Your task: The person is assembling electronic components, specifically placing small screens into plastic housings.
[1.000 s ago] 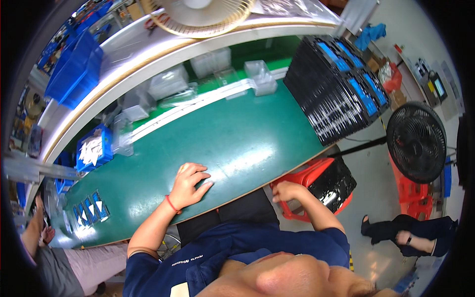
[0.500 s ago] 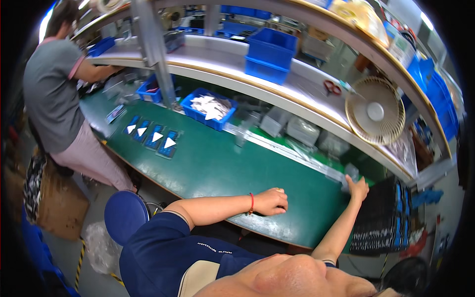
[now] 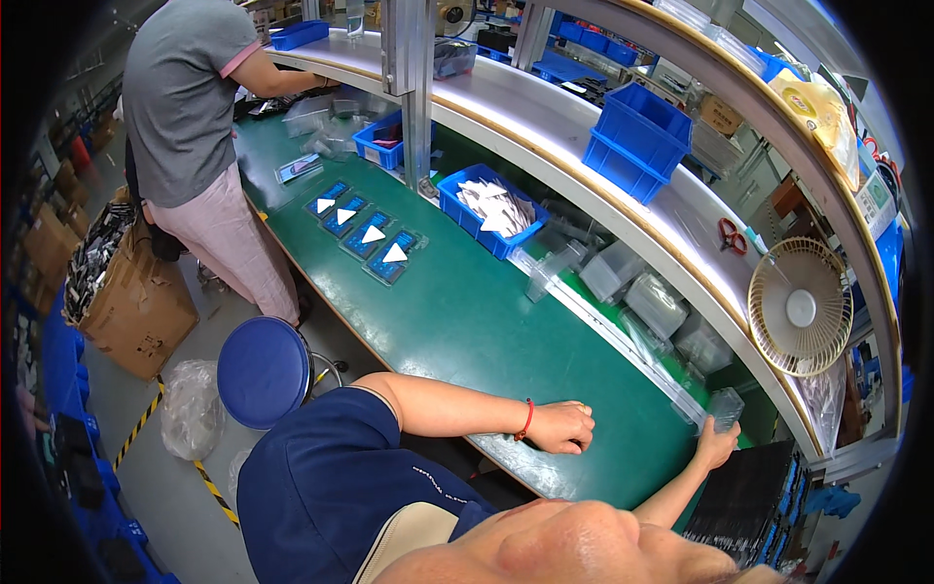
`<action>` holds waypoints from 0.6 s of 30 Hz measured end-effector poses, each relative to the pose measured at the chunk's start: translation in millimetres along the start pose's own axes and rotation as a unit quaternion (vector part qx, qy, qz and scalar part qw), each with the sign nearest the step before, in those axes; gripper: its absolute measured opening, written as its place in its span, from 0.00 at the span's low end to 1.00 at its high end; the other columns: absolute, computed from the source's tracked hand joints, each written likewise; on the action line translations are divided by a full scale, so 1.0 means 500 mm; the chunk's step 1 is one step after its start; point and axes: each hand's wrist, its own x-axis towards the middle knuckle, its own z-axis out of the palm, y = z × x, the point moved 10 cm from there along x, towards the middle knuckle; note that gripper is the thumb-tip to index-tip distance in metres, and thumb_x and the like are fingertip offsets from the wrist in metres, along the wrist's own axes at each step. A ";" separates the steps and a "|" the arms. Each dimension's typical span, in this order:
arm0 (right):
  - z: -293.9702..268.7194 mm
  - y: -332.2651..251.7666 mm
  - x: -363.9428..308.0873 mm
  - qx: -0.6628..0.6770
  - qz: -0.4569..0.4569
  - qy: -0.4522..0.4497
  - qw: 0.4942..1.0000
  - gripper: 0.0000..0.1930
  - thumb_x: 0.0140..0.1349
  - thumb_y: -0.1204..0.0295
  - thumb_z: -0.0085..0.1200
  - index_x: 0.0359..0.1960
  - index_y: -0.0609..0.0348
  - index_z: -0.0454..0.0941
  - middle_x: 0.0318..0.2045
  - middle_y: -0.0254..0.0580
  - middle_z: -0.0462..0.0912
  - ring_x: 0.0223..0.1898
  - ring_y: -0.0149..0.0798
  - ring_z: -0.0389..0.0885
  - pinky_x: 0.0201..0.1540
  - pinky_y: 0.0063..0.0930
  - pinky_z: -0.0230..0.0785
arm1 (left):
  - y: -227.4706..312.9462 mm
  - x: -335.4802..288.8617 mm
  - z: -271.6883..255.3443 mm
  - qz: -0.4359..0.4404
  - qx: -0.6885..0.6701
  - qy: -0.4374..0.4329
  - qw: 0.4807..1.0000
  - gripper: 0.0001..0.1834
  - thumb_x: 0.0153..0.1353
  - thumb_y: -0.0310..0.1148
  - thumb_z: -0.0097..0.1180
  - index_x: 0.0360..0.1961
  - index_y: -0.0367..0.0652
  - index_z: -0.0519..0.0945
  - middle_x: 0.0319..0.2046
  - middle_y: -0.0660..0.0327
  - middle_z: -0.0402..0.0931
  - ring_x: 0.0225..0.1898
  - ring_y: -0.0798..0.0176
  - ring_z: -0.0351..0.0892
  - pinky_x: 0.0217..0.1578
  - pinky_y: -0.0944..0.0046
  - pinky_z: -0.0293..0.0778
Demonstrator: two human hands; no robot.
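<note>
My left hand (image 3: 562, 428), a red band at its wrist, rests loosely closed at the green table's near edge, with nothing seen in it. At the table's far right side, my right hand (image 3: 718, 445) has its fingers round a small clear plastic box (image 3: 726, 405). A stack of flat black packs (image 3: 741, 498) with blue edges is beside the right hand. Along the back of the table stand clear plastic containers (image 3: 654, 304). Further left lie several flat blue-and-black packs (image 3: 391, 258), each with a white triangular piece on top.
A blue bin (image 3: 455, 201) holds white pieces at the table's back. Above runs a long shelf with stacked blue bins (image 3: 632, 146), red scissors (image 3: 732, 237) and a round fan (image 3: 801, 308). A co-worker (image 3: 185, 107) stands at far left, near a blue stool (image 3: 265, 373).
The view has swung, so the scene sits further right and lower. My right hand has closed round the clear box it was reaching at; my left hand stays closed at the table edge.
</note>
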 end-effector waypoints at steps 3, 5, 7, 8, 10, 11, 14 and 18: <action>-0.009 0.007 0.001 0.039 -0.005 0.047 0.998 0.37 0.48 0.51 0.63 0.58 0.54 0.67 0.46 0.57 0.77 0.47 0.57 0.76 0.49 0.47 0.69 | 0.003 0.000 -0.001 -0.001 0.004 -0.005 1.000 0.05 0.53 0.34 0.61 0.29 0.46 0.80 0.28 0.62 0.72 0.39 0.55 0.70 0.44 0.56 0.66; -0.041 -0.019 -0.009 0.010 -0.029 0.081 0.996 0.36 0.49 0.52 0.63 0.58 0.55 0.68 0.46 0.56 0.77 0.47 0.57 0.76 0.49 0.47 0.69 | 0.004 -0.004 -0.004 0.000 0.000 0.000 1.000 0.05 0.54 0.33 0.61 0.29 0.46 0.80 0.27 0.61 0.72 0.38 0.55 0.71 0.44 0.55 0.66; -0.082 -0.051 -0.022 -0.020 -0.052 0.119 0.991 0.35 0.49 0.53 0.63 0.57 0.56 0.68 0.45 0.56 0.77 0.47 0.57 0.76 0.49 0.47 0.68 | 0.005 -0.004 -0.009 0.005 -0.004 0.006 1.000 0.05 0.54 0.33 0.61 0.29 0.45 0.80 0.26 0.61 0.72 0.37 0.54 0.71 0.44 0.55 0.66; -0.104 -0.072 -0.030 0.036 -0.076 0.144 0.986 0.34 0.49 0.55 0.64 0.57 0.58 0.69 0.46 0.56 0.77 0.48 0.57 0.75 0.50 0.46 0.68 | 0.000 -0.003 -0.014 -0.002 -0.022 0.017 1.000 0.04 0.55 0.33 0.60 0.30 0.45 0.81 0.26 0.61 0.74 0.35 0.55 0.72 0.42 0.56 0.68; -0.126 -0.126 -0.061 0.140 -0.117 0.159 0.970 0.33 0.50 0.60 0.65 0.56 0.63 0.69 0.49 0.56 0.76 0.48 0.55 0.75 0.50 0.43 0.68 | -0.005 0.002 -0.022 -0.010 -0.040 0.028 0.999 0.04 0.55 0.32 0.60 0.31 0.45 0.81 0.27 0.60 0.75 0.33 0.56 0.74 0.40 0.57 0.70; -0.124 -0.158 -0.088 0.201 -0.133 0.138 0.961 0.32 0.53 0.61 0.64 0.58 0.63 0.68 0.50 0.54 0.75 0.48 0.50 0.76 0.49 0.37 0.69 | -0.029 0.004 -0.039 -0.071 -0.116 0.065 0.988 0.05 0.57 0.32 0.60 0.33 0.44 0.81 0.27 0.62 0.76 0.31 0.61 0.75 0.37 0.61 0.71; -0.080 -0.288 -0.211 0.408 -0.174 -0.058 0.894 0.32 0.54 0.67 0.64 0.60 0.62 0.67 0.49 0.46 0.75 0.35 0.35 0.75 0.41 0.29 0.70 | -0.090 -0.007 -0.061 -0.168 -0.268 0.170 0.933 0.07 0.59 0.33 0.60 0.36 0.42 0.81 0.26 0.64 0.77 0.28 0.69 0.75 0.32 0.68 0.72; -0.054 -0.408 -0.353 0.413 -0.268 -0.210 0.845 0.30 0.52 0.70 0.65 0.58 0.62 0.69 0.43 0.45 0.76 0.30 0.33 0.76 0.33 0.26 0.71 | -0.152 -0.024 -0.070 -0.230 -0.448 0.237 0.831 0.09 0.64 0.33 0.56 0.42 0.42 0.74 0.32 0.68 0.74 0.30 0.75 0.72 0.32 0.73 0.72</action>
